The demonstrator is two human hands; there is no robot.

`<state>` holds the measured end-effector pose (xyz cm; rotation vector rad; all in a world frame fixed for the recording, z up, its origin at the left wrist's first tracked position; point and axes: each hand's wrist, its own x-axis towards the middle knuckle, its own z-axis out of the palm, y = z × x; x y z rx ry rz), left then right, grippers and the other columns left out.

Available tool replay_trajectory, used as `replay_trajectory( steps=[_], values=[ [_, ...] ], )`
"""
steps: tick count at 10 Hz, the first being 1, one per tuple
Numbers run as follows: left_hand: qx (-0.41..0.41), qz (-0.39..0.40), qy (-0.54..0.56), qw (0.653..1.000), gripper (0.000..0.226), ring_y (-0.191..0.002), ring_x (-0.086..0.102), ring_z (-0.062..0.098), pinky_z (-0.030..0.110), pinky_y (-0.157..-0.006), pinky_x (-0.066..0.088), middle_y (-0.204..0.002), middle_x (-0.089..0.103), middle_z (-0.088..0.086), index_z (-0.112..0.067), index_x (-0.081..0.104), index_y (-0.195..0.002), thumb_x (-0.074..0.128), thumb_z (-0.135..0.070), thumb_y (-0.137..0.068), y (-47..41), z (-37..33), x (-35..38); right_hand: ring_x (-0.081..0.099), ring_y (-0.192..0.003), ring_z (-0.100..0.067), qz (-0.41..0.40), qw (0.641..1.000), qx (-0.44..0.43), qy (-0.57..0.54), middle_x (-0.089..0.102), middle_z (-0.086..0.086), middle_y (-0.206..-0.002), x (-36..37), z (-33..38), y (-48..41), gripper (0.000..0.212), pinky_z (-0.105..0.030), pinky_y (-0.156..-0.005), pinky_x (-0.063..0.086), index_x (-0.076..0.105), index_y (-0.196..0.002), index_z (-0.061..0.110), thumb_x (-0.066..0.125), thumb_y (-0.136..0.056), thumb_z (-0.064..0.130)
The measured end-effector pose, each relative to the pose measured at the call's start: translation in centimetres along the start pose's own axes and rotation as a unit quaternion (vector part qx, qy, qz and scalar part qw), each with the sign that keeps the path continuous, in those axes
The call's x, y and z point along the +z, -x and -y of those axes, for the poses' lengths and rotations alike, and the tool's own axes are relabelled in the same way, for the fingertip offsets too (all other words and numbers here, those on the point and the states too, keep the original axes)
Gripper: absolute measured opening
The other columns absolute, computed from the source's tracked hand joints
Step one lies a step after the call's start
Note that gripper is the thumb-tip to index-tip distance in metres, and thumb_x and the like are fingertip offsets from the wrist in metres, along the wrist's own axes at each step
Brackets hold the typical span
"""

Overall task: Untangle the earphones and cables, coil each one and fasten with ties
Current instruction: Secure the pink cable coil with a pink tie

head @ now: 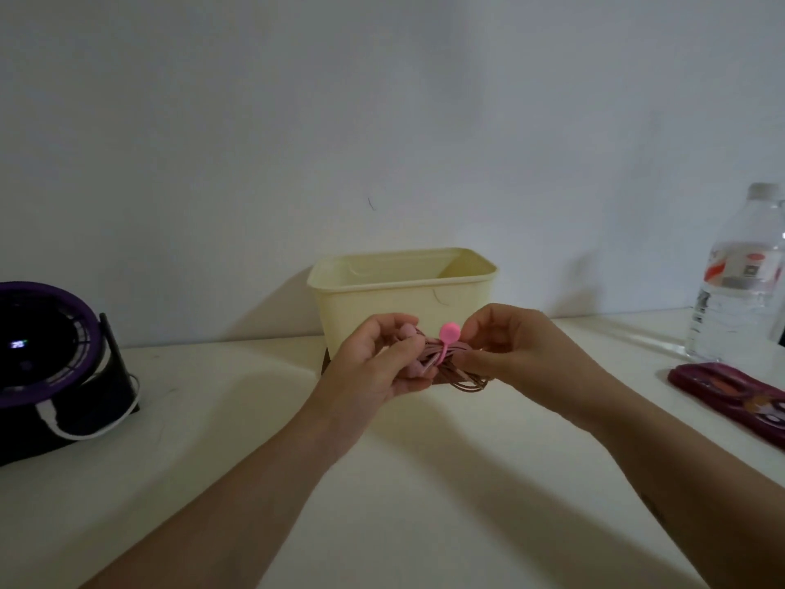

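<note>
Above the surface (403,482), the left hand (374,359) grips a coiled pink cable (446,367); the right hand (509,346) pinches its pink tie (448,335). Behind them stands a cream tub (403,299), contents unseen.

Left hand (374,359): grips one side of coiled pink cable (450,367), fingers curled.
Right hand (509,346): pinches opposite side of coil, beside tie.
Pink tie (448,335): wrapped across coil, round head upward.
Cream tub (403,299): behind hands, on white table (403,482), against wall.
Left edge: purple fan (46,359).
Right edge: water bottle (739,282), red case (730,393).
</note>
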<state>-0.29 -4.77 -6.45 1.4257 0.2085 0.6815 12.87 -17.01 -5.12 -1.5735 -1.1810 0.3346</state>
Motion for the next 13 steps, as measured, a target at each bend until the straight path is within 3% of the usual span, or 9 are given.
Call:
replay_trajectory(
  steps=[2,3,4,7,9,10,11,12,13],
  values=[
    [0.114,-0.100,-0.250,0.956,0.012,-0.083,0.064,0.001,0.019,-0.083,0.047,-0.103,0.063,-0.011,-0.028,0.059,-0.102,0.052,-0.022,-0.094,-1.9,-2.7,-2.8,0.054,-0.057,-0.013,-0.048,0.999,-0.024,-0.003,0.067,-0.001,-0.064,-2.3,3.6,-3.7,0.013,-0.024,-0.056,0.043,0.060,-0.081,0.010,0.072,-0.079,0.010],
    [0.220,-0.165,-0.456,0.846,0.019,-0.097,0.056,0.002,0.008,-0.085,0.036,-0.108,0.059,-0.011,-0.025,0.064,-0.106,0.057,-0.015,-0.091,-3.5,-2.4,-4.5,0.060,-0.054,-0.008,-0.096,0.994,-0.038,0.043,0.069,-0.004,-0.073,-3.1,4.8,-6.8,0.013,-0.021,-0.057,0.049,0.058,-0.081,0.012,0.071,-0.081,0.009],
    [0.234,-0.174,-0.513,0.808,0.022,-0.106,0.054,0.015,0.023,-0.095,0.036,-0.109,0.063,-0.005,-0.022,0.069,-0.105,0.061,-0.012,-0.087,-5.3,-0.9,-5.1,0.064,-0.066,-0.011,-0.107,0.981,-0.049,0.154,0.069,-0.003,-0.087,-2.7,4.3,-9.9,0.011,-0.024,-0.063,0.053,0.057,-0.082,0.016,0.068,-0.080,0.013],
    [0.278,-0.196,-0.523,0.781,0.016,-0.111,0.036,0.007,0.020,-0.090,0.030,-0.101,0.064,-0.010,-0.021,0.072,-0.094,0.062,-0.012,-0.086,-6.2,2.2,-5.0,0.055,-0.081,-0.016,-0.014,0.949,0.001,0.316,0.061,0.000,-0.091,0.3,1.0,-14.2,0.006,-0.020,-0.057,0.037,0.059,-0.088,0.015,0.064,-0.084,0.017],
    [0.262,-0.185,-0.527,0.787,0.017,-0.121,0.034,0.011,0.021,-0.093,0.026,-0.105,0.064,-0.009,-0.023,0.070,-0.094,0.055,-0.019,-0.088,-6.2,2.4,-4.9,0.047,-0.091,-0.014,0.151,0.889,0.116,0.416,0.056,0.000,-0.108,1.0,2.8,-15.3,0.027,-0.025,-0.077,0.037,0.063,-0.112,0.012,0.043,-0.096,0.021],
    [0.253,-0.179,-0.521,0.795,0.018,-0.122,0.037,0.016,0.023,-0.095,0.027,-0.107,0.063,-0.007,-0.022,0.070,-0.094,0.055,-0.017,-0.086,-5.9,2.2,-4.8,0.049,-0.086,-0.017,0.168,0.878,0.095,0.439,0.055,-0.003,-0.102,1.4,2.9,-14.9,0.028,-0.028,-0.076,0.039,0.062,-0.100,0.011,0.036,-0.098,0.021],
    [0.249,-0.192,-0.521,0.794,0.018,-0.120,0.041,0.016,0.028,-0.099,0.031,-0.106,0.060,-0.006,-0.022,0.069,-0.094,0.054,-0.016,-0.086,-5.6,1.9,-4.6,0.057,-0.104,-0.017,0.083,0.927,0.011,0.365,0.063,0.001,-0.111,1.1,2.3,-13.7,0.027,-0.032,-0.091,0.045,0.069,-0.104,0.016,0.044,-0.097,0.023],
    [0.257,-0.229,-0.513,0.787,0.018,-0.105,0.047,0.011,0.034,-0.102,0.035,-0.101,0.053,-0.010,-0.022,0.068,-0.097,0.057,-0.013,-0.086,-5.6,1.4,-4.3,0.063,-0.094,-0.012,-0.036,0.975,-0.087,0.200,0.070,0.006,-0.097,1.0,2.5,-11.0,0.017,-0.026,-0.080,0.046,0.071,-0.090,0.021,0.054,-0.092,0.026],
    [0.241,-0.267,-0.505,0.785,0.016,-0.096,0.052,0.011,0.036,-0.103,0.034,-0.099,0.049,-0.012,-0.024,0.067,-0.097,0.058,-0.018,-0.085,-6.2,0.5,-3.7,0.067,-0.086,-0.014,-0.041,0.987,-0.150,-0.048,0.073,0.003,-0.088,0.4,4.0,-8.3,0.011,-0.034,-0.088,0.052,0.070,-0.085,0.020,0.060,-0.090,0.020]
  ],
)
